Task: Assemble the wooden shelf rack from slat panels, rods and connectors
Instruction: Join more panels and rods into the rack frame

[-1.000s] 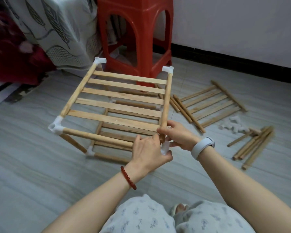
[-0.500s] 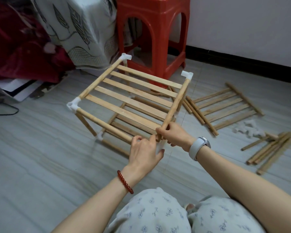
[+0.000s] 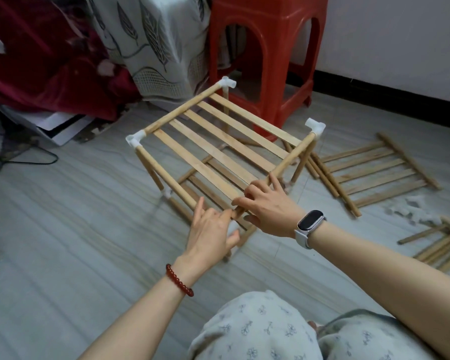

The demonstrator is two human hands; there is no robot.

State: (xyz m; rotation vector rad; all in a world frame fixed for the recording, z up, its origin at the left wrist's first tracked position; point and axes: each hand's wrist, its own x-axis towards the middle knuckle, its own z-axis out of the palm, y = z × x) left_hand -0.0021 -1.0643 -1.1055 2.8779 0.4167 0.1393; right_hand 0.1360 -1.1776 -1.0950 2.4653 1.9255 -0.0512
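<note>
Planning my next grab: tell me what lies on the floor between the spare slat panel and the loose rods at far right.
Head view: a blurred heap of white connectors lies between the spare slat panel and the loose rods.

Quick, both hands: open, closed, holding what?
Left hand: grips the near corner of the pale wooden slat rack.
Right hand: fingers grip the rack's right side rod.

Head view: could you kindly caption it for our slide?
Both hands, left and right, join the rack's near corner.

the left hand and right hand hide the rack's near corner connector; loose white connectors blur; rod pile cut off right.
</note>
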